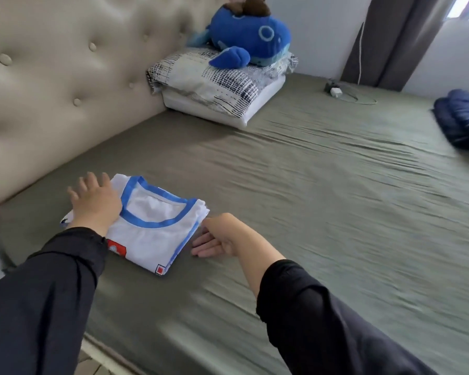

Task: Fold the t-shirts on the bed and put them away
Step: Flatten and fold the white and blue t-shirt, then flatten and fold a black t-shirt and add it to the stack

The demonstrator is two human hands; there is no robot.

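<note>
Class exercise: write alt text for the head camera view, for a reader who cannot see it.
A person's left hand rests flat on a folded white t-shirt with blue trim on a green bed sheet, while the right hand lies open beside it. A blue plush toy sits on pillows behind.

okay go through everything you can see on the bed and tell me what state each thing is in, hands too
white t-shirt: folded, flat on the sheet
left hand: open, resting on the shirt
right hand: open, at the shirt's right edge
plush toy: lying on the pillows
pillows: stacked at the headboard
dark blue garment: folded
charger: on the sheet
</note>
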